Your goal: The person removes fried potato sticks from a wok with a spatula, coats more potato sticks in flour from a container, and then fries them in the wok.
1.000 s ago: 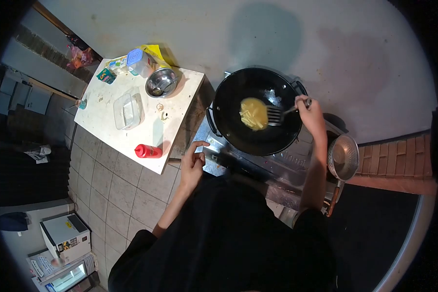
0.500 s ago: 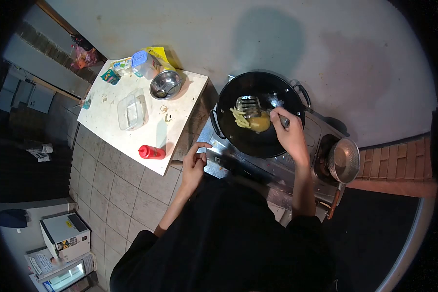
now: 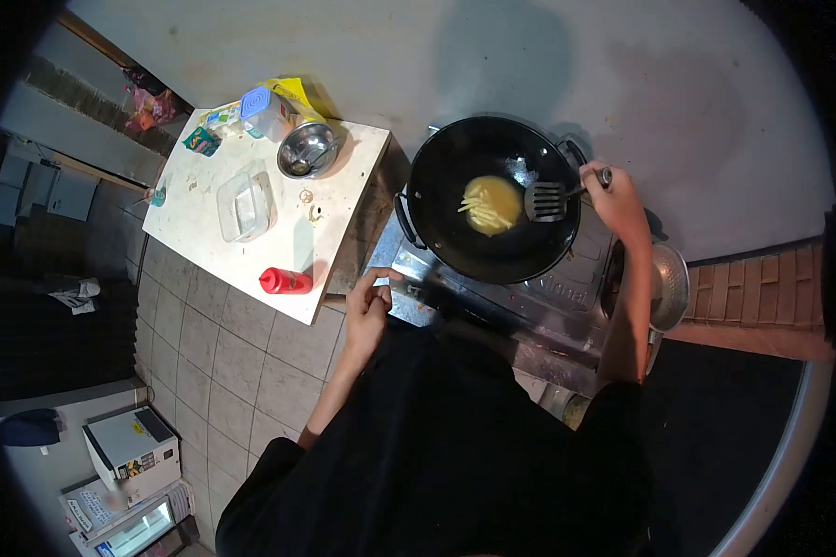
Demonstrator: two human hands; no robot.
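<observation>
My right hand (image 3: 616,206) is closed around the handle of a slotted spatula (image 3: 546,201). The spatula's dark head is over the right side of a black wok (image 3: 450,251) on the stove. Pale cut strips (image 3: 485,209), like potato fries, lie in a pool of yellow oil (image 3: 508,197) at the wok's bottom, left of the spatula and apart from it. My left hand (image 3: 368,311) is by the stove's front left corner, index finger stretched out and the other fingers loosely bent. I see nothing in it.
Left of the stove, a white table (image 3: 344,213) bears a clear plastic container (image 3: 244,208), a steel bowl (image 3: 307,150), a red squeeze bottle (image 3: 286,281) and a blue-lidded tub (image 3: 260,110). A hammered metal pan (image 3: 667,286) sits right of the wok, partly behind my right arm.
My right hand has moved right with the spatula, whose head has left the strips. The strips now lie spread in the oil. My left hand has barely moved.
</observation>
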